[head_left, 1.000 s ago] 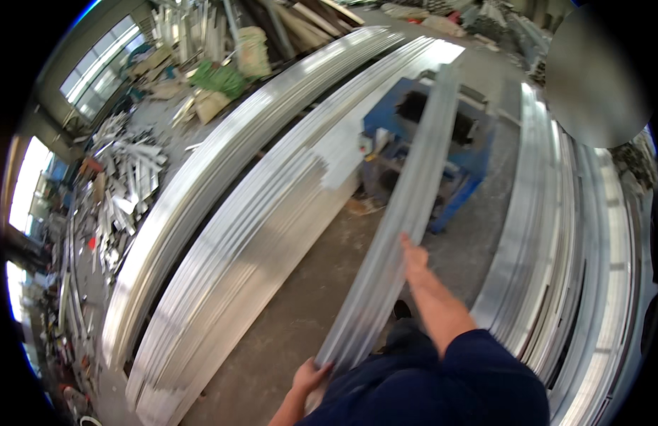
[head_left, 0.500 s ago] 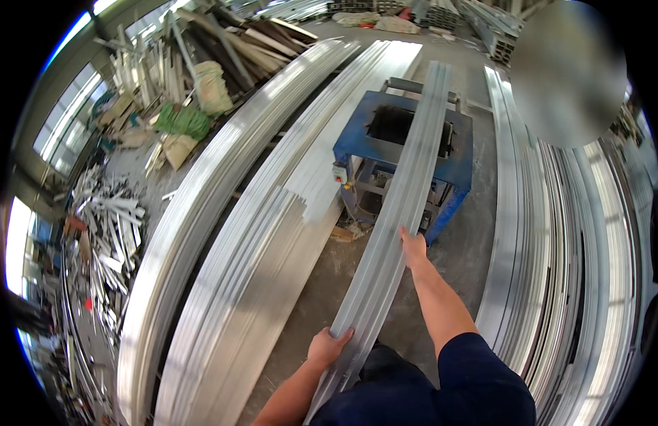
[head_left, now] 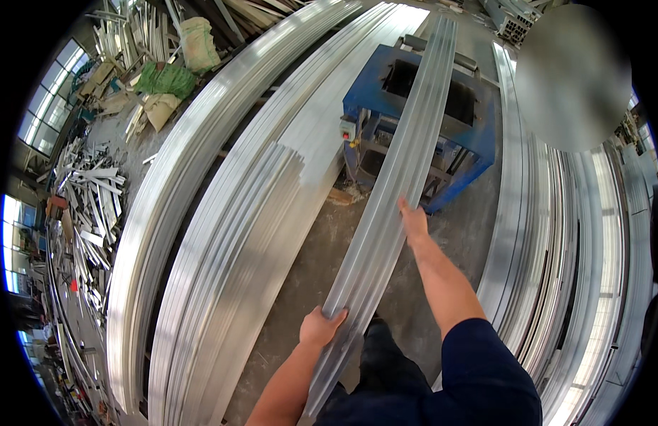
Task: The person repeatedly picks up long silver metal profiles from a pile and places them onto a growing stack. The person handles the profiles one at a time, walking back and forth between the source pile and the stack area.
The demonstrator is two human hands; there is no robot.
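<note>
A long silvery ribbed metal profile (head_left: 382, 202) runs from beside my body, up and away over a blue machine (head_left: 375, 89). My left hand (head_left: 322, 326) grips its left edge near me, thumb on top and fingers hidden underneath. Farther along, my right hand (head_left: 414, 219) holds the right edge, its thumb laid on the upper face and the other fingers out of sight below. The far part of the profile crosses the machine's dark top opening.
Stacked long metal profiles (head_left: 222, 234) lie along my left. More profiles (head_left: 517, 234) line the right side. A red-and-green switch box (head_left: 347, 130) sits on the machine's left side. Metal offcuts (head_left: 91, 206) and a green sack (head_left: 165, 79) lie on the floor farther left.
Both hands still grip the profile. My view has tipped downward, so the machine and stacks sit higher in the picture, and more of my legs shows.
</note>
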